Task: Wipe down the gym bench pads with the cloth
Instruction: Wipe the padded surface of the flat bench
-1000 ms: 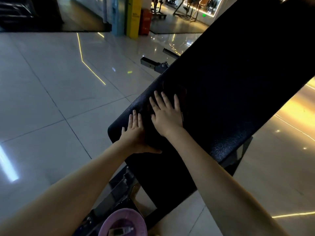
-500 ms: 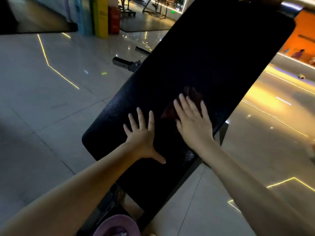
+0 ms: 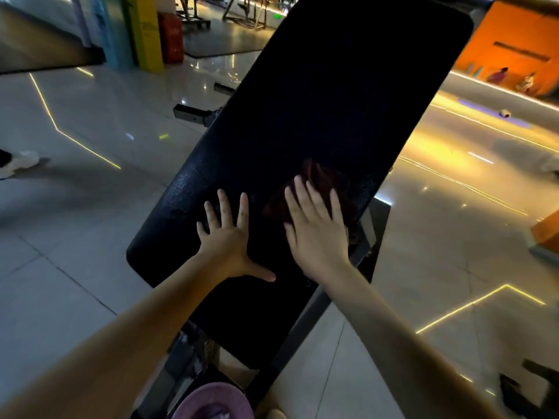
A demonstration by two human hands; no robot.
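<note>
Entry: bench station, head view.

1. Long black textured vinyl bench pad (image 3: 317,101). It runs on a diagonal from the lower middle of the view to the upper right. Both your hands lie on its near end.
2. Dark red crumpled cloth (image 3: 325,178). It sits on the pad near the right edge, under your right hand. Bunched folds show beyond the fingertips and to either side.
3. Your right hand (image 3: 317,237). It lies palm down with the fingers straight and close together, pressing flat on the cloth. Nothing is pinched or curled round.
4. Your left hand (image 3: 227,240). It lies palm down with the fingers spread and the thumb out wide, resting on the bare pad just beside the cloth. It holds nothing.
5. Dark grey metal frame (image 3: 308,319). It shows beneath the pad's right edge.
6. Pale glossy tiled floor (image 3: 75,237). Thin yellow light lines cross it.
7. Pink round rim (image 3: 211,394) at the bottom edge, below the pad. You cannot tell what it is.
8. Yellow pillar (image 3: 145,31) at the far left, orange wall (image 3: 508,34) at the far right.
</note>
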